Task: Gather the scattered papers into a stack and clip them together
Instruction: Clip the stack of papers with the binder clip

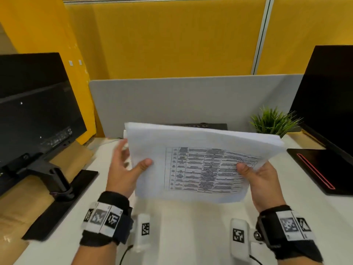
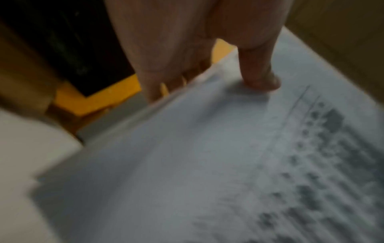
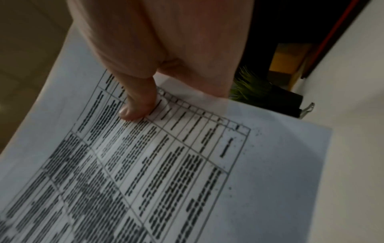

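1. Papers: gathered into one stack and held in the air above the white desk, in front of the grey divider panel. The top sheet carries a printed table.
2. Left hand: grips the stack's left edge, thumb pressed on the top sheet and fingers underneath. The left wrist view confirms the thumb on the paper.
3. Right hand: grips the stack's right edge the same way, thumb on the table print and fingers hidden below the sheets.
4. Step in hand, as a judgement: gathering looks complete; the sheets are being squared. The far edges still fan slightly, so alignment is not finished.
5. Next move calls for: tapping one edge on the desk to bring the sheets flush, then freeing one hand while the other keeps the stack pinched.
6. Clip: a black binder clip lies on the desk just beyond the stack's right edge, beside the small green plant. It is not on the papers yet.
7. Surroundings: a dark monitor stands left of the stack; a second dark screen stands to its right.
8. Writing: the table text is too blurred to read. No brand or label is legible; the wrist bands show only square coded markers.
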